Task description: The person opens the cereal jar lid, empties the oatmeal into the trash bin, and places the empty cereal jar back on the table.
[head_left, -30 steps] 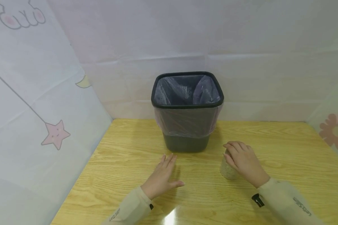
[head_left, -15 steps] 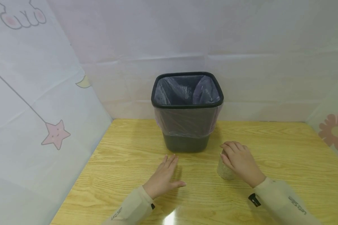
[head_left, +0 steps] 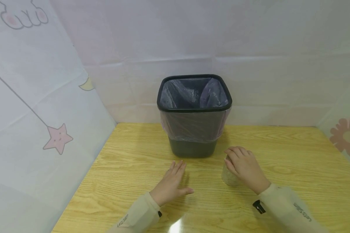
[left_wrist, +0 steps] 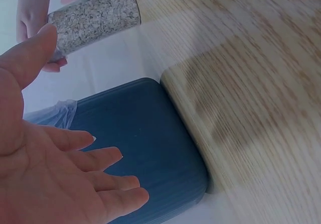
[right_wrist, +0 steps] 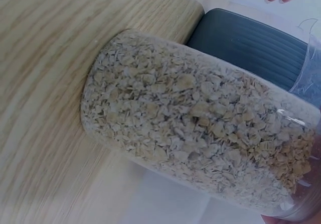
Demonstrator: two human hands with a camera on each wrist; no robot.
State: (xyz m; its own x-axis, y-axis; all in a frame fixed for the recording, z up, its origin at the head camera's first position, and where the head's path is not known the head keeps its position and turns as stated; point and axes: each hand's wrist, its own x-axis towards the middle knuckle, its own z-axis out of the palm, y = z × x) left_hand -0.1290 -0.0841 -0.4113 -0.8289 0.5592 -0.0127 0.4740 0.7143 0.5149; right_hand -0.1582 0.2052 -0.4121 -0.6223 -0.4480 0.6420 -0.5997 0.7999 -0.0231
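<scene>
- Well, there's the pale backdrop (head_left: 134, 38) behind everything, pink star (head_left: 57, 139) on one side, orange flower (head_left: 348, 136) on the other.
- In front, the wood-grain table (head_left: 119, 161).
- Mid-table, the dark bin (head_left: 193, 150), upright, its thin liner (head_left: 195, 126) folded outward over the rim.
- Here's the left hand (head_left: 170, 186), near the bin's front, fingers straight, thumb out wide, gripping nothing.
- And the right hand (head_left: 245, 166), fingers and thumb curled round the top of the jar (right_wrist: 200, 118).
- That jar's see-through, upright, just right of the bin's front, packed with pale flakes!
</scene>
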